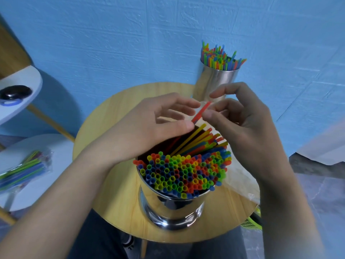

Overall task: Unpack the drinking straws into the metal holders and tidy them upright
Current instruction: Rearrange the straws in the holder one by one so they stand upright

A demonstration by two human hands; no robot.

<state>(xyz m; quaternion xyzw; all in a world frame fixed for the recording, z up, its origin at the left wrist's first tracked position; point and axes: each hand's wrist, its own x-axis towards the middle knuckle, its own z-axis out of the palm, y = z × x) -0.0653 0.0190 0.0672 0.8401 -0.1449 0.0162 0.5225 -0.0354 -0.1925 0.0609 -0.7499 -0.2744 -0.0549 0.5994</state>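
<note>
A shiny metal holder [173,206] stands at the near edge of the round wooden table [104,128], packed with coloured straws [183,171]; several at its far side lean away. A red straw [202,111] rises above them, pinched between the thumb and fingers of my right hand [242,128]. My left hand [149,126] hovers over the holder's far left side, its fingertips touching the same red straw. A second metal holder [214,83] stands at the table's far edge against the wall, holding more straws [220,58].
An empty clear plastic wrapper [240,176] lies on the table right of the near holder. A packet of straws [24,171] rests on a white round shelf at the left. Above it, another white shelf carries a dark object [15,92]. A blue wall is behind.
</note>
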